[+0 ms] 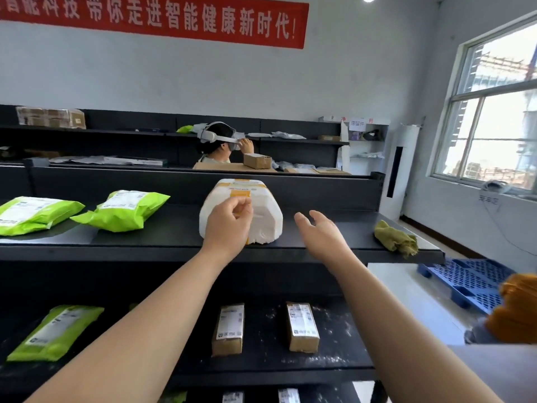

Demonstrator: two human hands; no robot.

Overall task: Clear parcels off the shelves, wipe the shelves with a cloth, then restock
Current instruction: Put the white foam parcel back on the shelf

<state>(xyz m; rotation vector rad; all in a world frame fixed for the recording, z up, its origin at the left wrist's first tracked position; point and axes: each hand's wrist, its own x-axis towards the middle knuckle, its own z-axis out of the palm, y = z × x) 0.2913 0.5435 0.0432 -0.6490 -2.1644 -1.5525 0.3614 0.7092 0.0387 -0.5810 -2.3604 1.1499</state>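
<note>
A white foam box banded with yellow tape (261, 216) is sitting midway along the black metal top shelf (162, 237), and both hands are flanking it, likely to lift it clear. The left hand (228, 225) is hovering at its front, fingers curling loosely; whether they are pinching the tape is hidden by the hand itself. The right hand (318, 232) is hanging spread and empty just beside the box. A crumpled olive-green cloth (395, 235) is lying at the shelf's right end, probably for wiping.

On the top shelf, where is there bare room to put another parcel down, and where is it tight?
Bare shelf lies between the foam box and the cloth, where the right hand hovers, and between the foam box and the right green mailer. The left end is crowded: the left green mailer sits close beside it.
</note>
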